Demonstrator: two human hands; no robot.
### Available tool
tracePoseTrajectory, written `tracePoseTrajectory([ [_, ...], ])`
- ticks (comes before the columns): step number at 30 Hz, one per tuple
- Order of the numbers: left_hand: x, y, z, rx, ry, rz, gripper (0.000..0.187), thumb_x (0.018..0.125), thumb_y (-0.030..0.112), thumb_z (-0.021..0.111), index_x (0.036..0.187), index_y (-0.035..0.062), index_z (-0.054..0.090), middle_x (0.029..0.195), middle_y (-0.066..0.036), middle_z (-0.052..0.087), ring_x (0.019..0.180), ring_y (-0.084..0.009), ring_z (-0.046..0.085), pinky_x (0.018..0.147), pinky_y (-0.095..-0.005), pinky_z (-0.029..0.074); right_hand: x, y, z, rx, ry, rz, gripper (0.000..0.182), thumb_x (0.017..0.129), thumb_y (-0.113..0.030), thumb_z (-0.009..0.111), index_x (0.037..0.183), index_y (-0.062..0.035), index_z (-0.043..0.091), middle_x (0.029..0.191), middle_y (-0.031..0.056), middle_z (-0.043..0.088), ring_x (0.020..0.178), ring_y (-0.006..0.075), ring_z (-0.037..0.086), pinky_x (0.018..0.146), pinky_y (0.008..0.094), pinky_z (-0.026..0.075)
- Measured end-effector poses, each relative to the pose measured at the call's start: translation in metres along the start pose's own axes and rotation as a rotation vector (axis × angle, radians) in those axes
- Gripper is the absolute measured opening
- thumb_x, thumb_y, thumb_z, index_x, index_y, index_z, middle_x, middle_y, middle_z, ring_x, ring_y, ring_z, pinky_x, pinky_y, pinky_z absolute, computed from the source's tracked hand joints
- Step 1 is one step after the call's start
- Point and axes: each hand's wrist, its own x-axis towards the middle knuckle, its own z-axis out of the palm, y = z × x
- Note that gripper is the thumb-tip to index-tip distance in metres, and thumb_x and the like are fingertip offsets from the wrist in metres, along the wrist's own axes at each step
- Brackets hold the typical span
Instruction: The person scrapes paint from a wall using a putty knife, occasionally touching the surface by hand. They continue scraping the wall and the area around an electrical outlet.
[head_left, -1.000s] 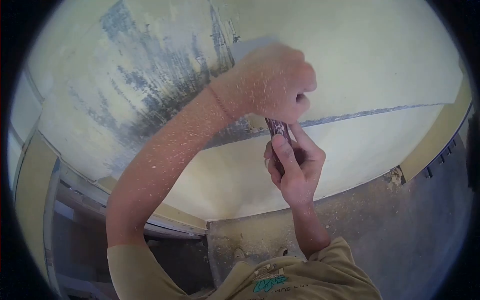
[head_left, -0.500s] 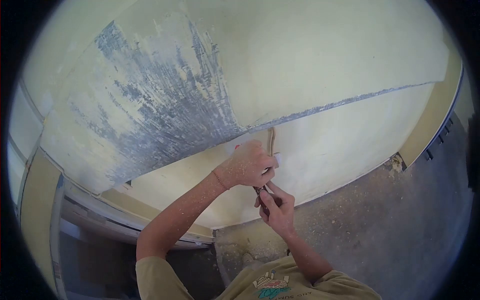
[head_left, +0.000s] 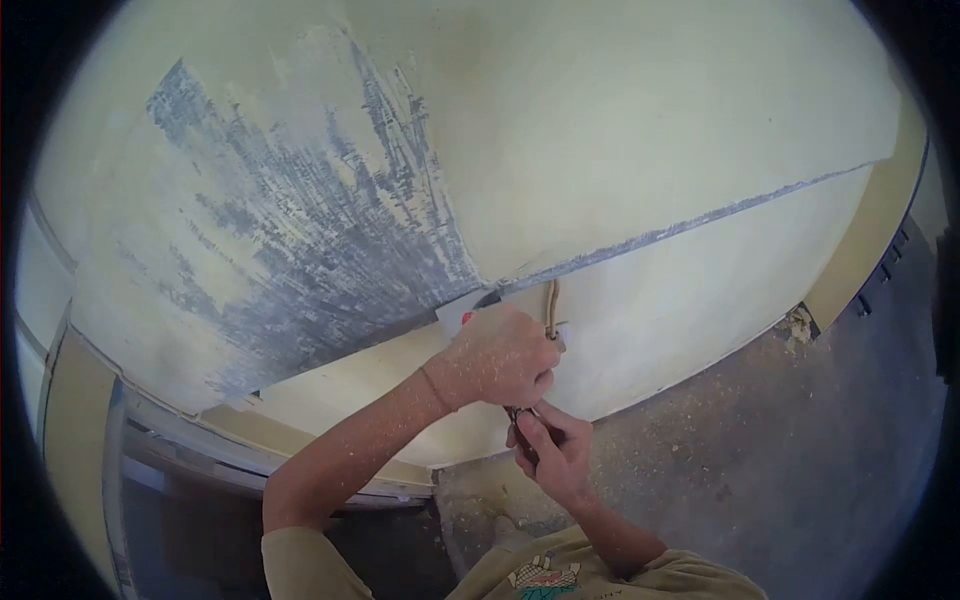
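My left hand [head_left: 505, 355], dusted with pale flakes, is closed around the upper part of a scraper. The scraper's light blade [head_left: 452, 310] shows beyond my knuckles, with a red patch beside it, near the lower edge of the scraped wall patch [head_left: 330, 230]. Lower down, my right hand [head_left: 560, 455] grips the dark end of the handle. Most of the handle is hidden by my fingers. Grey shows through the cream paint in streaks across this patch.
A tan cable [head_left: 552, 305] runs down the wall to a small white fitting just beyond my left hand. Rough grey edging [head_left: 680, 222] crosses the wall to the right. Paint flakes lie on the grey floor [head_left: 720, 470]. A frame ledge [head_left: 240, 450] stands at lower left.
Both hands have shifted slightly downward in view with the scraper. More of its blade now shows above my left hand. The camera view has moved a little.
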Motion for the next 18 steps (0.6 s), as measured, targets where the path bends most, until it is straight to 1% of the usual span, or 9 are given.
tracePoseTrajectory([
  [3,0.000,-0.001,0.004,0.010,0.028,0.017,0.017,0.068,0.020,0.060,0.061,0.0047,0.063,0.053,-0.014,0.057,0.053,-0.0326,0.062,0.052,-0.0431,0.049,0.004,0.004,0.000,0.014,0.021,0.039,0.024,0.099,-0.011,0.056,0.114,0.0047,0.064,0.073,0.0029,0.060,0.051,0.0042,0.046,0.043,0.0207,0.036],
  [6,-0.001,-0.008,0.003,0.009,-0.027,0.042,0.018,0.066,0.020,0.061,0.058,0.0050,0.062,0.053,-0.013,0.057,0.052,-0.0313,0.062,0.051,-0.0429,0.049,0.001,0.005,0.010,-0.014,0.022,0.067,0.023,0.099,-0.012,0.056,0.113,0.0044,0.065,0.071,0.0027,0.060,0.052,0.0045,0.047,0.043,0.0215,0.036],
  [8,-0.003,-0.011,-0.003,-0.023,-0.027,0.080,0.018,0.065,0.019,0.062,0.052,0.0085,0.054,0.050,-0.011,0.053,0.048,-0.0320,0.057,0.047,-0.0442,0.045,0.002,0.016,0.015,0.002,0.022,0.037,0.023,0.099,-0.011,0.056,0.113,0.0040,0.065,0.070,0.0018,0.059,0.052,0.0044,0.047,0.043,0.0215,0.036],
  [9,-0.001,-0.014,-0.011,-0.027,-0.028,0.082,0.018,0.065,0.019,0.062,0.052,0.0085,0.054,0.050,-0.011,0.053,0.048,-0.0320,0.057,0.047,-0.0442,0.045,0.004,0.014,0.018,0.006,0.016,0.004,0.022,0.098,-0.010,0.056,0.113,0.0037,0.065,0.069,0.0010,0.059,0.052,0.0042,0.047,0.043,0.0216,0.035],
  [11,0.001,-0.023,-0.038,0.032,0.128,0.063,0.018,0.062,0.018,0.063,0.051,0.0094,0.052,0.049,-0.009,0.051,0.048,-0.0312,0.054,0.048,-0.0430,0.044,0.034,-0.022,0.009,-0.314,-0.046,-0.103,0.021,0.098,-0.009,0.058,0.113,0.0032,0.065,0.068,-0.0003,0.058,0.052,0.0031,0.046,0.044,0.0204,0.035],
  [13,0.010,-0.032,-0.094,0.178,0.226,0.027,0.020,0.060,0.016,0.064,0.050,0.0111,0.048,0.049,-0.008,0.049,0.048,-0.0300,0.051,0.050,-0.0417,0.041,0.056,-0.058,0.039,-0.102,-0.085,-0.185,0.023,0.097,-0.009,0.059,0.116,0.0031,0.064,0.068,-0.0007,0.058,0.052,0.0017,0.044,0.045,0.0194,0.034],
  [15,0.013,-0.038,-0.129,0.321,0.270,0.076,0.021,0.059,0.014,0.064,0.049,0.0127,0.046,0.049,-0.006,0.047,0.049,-0.0291,0.048,0.051,-0.0410,0.039,0.070,-0.071,0.056,-0.057,-0.104,-0.253,0.023,0.098,-0.011,0.056,0.115,0.0039,0.063,0.069,0.0020,0.059,0.050,0.0028,0.044,0.043,0.0197,0.033],
  [16,0.013,-0.038,-0.130,0.317,0.274,0.081,0.021,0.059,0.014,0.064,0.049,0.0127,0.046,0.049,-0.006,0.047,0.049,-0.0291,0.048,0.051,-0.0410,0.039,0.072,-0.075,0.059,-0.017,-0.149,-0.314,0.023,0.100,-0.013,0.053,0.113,0.0048,0.061,0.070,0.0047,0.059,0.047,0.0038,0.043,0.041,0.0199,0.031],
  [18,0.007,-0.034,-0.121,0.311,0.214,0.049,0.021,0.060,0.014,0.063,0.050,0.0123,0.044,0.049,-0.006,0.047,0.049,-0.0290,0.049,0.051,-0.0411,0.039,0.063,-0.066,0.057,-0.006,-0.159,-0.286,0.025,0.100,-0.012,0.053,0.117,0.0041,0.060,0.070,0.0047,0.059,0.047,0.0038,0.043,0.041,0.0199,0.031],
])
